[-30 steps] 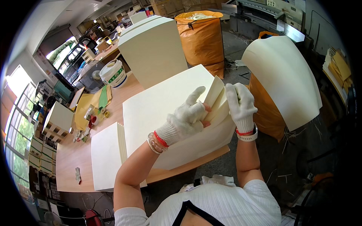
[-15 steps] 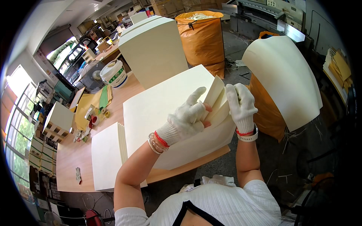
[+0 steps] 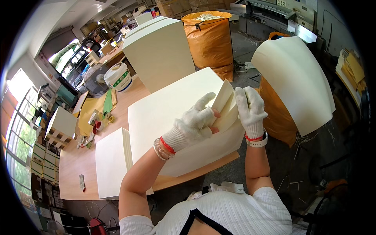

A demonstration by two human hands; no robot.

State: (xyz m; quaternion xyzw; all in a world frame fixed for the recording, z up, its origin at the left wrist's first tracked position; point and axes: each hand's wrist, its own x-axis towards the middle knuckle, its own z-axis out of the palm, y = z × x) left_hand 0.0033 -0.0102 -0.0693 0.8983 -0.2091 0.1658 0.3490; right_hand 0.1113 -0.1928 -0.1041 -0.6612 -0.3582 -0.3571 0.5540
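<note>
A stack of large cream paper sheets [image 3: 168, 105] lies on the table, its right corner lifted and bent up in layers. My right hand [image 3: 250, 109], in a white knit glove, is closed on the edge of the lifted sheets [image 3: 229, 117]. Beside it, my left hand [image 3: 194, 121] rests at the bent sheets with its fingers apart. Its glove leaves two fingertips bare, and these touch the paper. How many sheets my right fingers hold is hidden.
A smaller paper stack [image 3: 111, 162] lies left on the wooden table [image 3: 74, 172]. Behind are a tall paper block [image 3: 160, 51], a white bucket [image 3: 118, 76] and an orange sack [image 3: 207, 43]. At right, a large curved sheet [image 3: 293, 78] tops another orange sack [image 3: 274, 117].
</note>
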